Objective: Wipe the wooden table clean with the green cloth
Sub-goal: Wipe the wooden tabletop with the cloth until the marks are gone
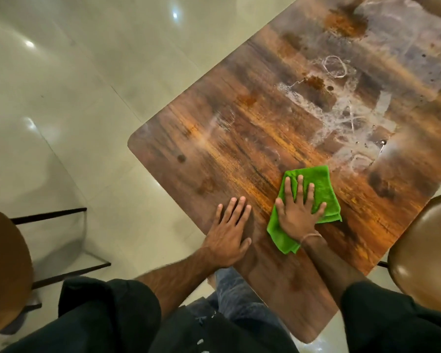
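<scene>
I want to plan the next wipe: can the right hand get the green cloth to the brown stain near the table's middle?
Probably yes: the right hand lies flat on the green cloth, and only smeared table lies between it and the brown stain.

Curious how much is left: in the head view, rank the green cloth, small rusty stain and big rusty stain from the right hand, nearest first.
1. green cloth, under the right hand.
2. small rusty stain, middle.
3. big rusty stain, far end.
</scene>
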